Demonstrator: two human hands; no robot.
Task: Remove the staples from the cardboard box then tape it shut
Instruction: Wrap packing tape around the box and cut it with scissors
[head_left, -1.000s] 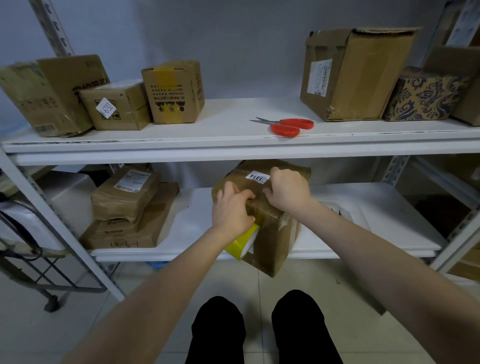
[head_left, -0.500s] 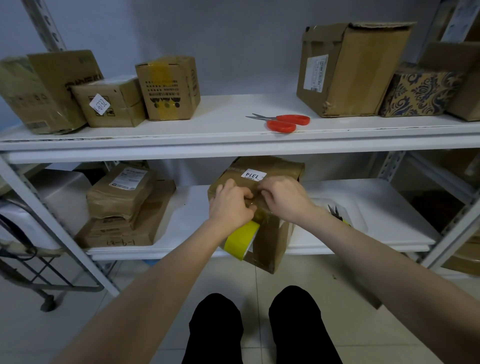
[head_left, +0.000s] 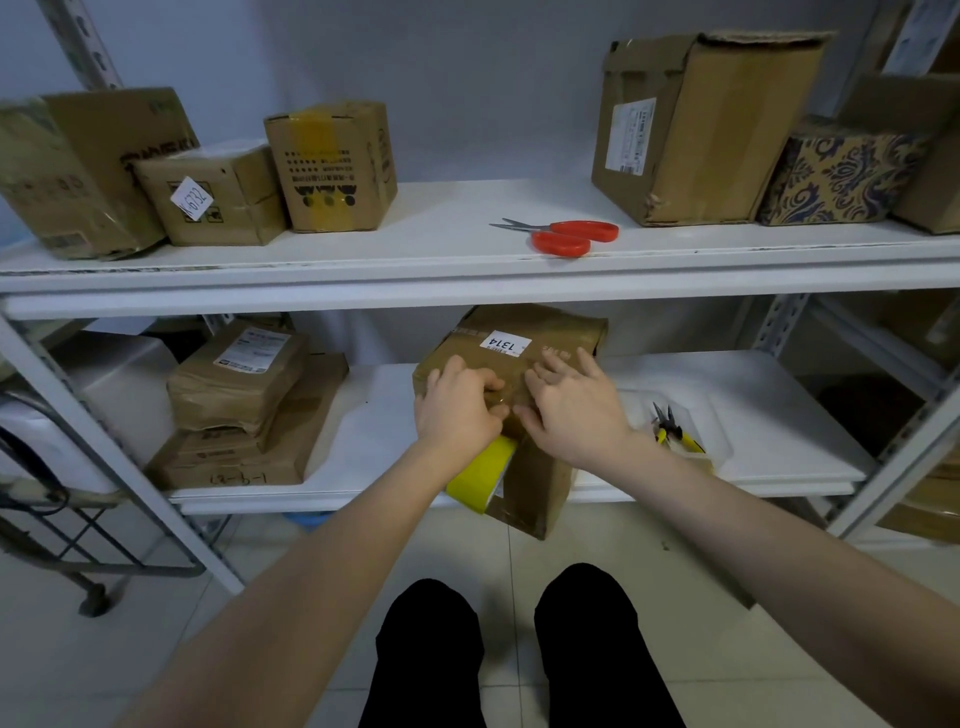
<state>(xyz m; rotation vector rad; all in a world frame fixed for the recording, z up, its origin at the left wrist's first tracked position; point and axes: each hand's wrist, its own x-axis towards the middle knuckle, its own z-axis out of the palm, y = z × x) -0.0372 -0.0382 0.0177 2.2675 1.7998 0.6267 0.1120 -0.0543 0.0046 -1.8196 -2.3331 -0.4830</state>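
Where the box sits: cardboard box (head_left: 563, 326), labelled 1314, centre of frame on lower shelf (head_left: 779, 410), overhanging its front edge.
Left hand (head_left: 457, 410): fingers curled on box top; grip cannot be told.
Tape roll (head_left: 480, 475): yellow, just under left wrist, against box front.
Right hand (head_left: 571, 413): fingers straight, spread flat on box top, holding nothing.

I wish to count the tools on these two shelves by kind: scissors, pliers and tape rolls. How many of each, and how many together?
scissors: 1
pliers: 1
tape roll: 1
Total: 3
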